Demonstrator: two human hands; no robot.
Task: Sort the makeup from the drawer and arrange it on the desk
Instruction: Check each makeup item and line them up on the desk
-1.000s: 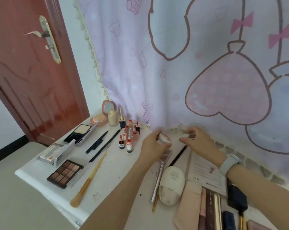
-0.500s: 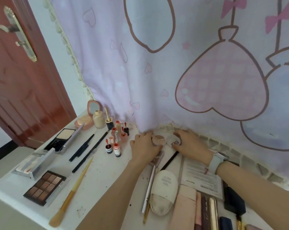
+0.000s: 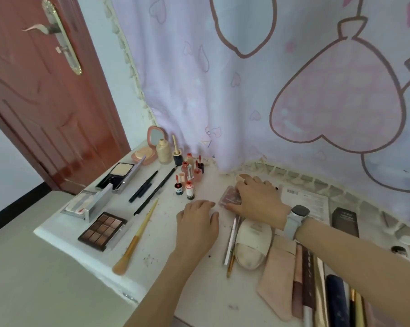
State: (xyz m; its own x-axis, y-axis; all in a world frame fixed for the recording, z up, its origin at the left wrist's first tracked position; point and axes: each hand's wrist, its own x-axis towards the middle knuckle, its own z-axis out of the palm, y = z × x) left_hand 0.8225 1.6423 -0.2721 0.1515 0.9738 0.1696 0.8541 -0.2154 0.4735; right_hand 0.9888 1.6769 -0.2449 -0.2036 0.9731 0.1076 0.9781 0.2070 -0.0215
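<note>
evidently light and stiff, the pink compact (image 3: 229, 197) lies flat on the desk (image 3: 199, 291) just right of the lip tubes (image 3: 189, 182); its hinged plastic may crack, so i would take it by the short edges. my right hand (image 3: 258, 199) covers and pinches it; my left hand (image 3: 196, 223) rests loosely curled beside it, holding nothing.

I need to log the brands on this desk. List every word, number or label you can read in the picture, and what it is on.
No text is legible.
White leaflet: barcode and printed lines, too small to read.
Small dark-capped bottle: label blurred.
Black box: faint print, unreadable.
White pouch: small print, unreadable.
</note>
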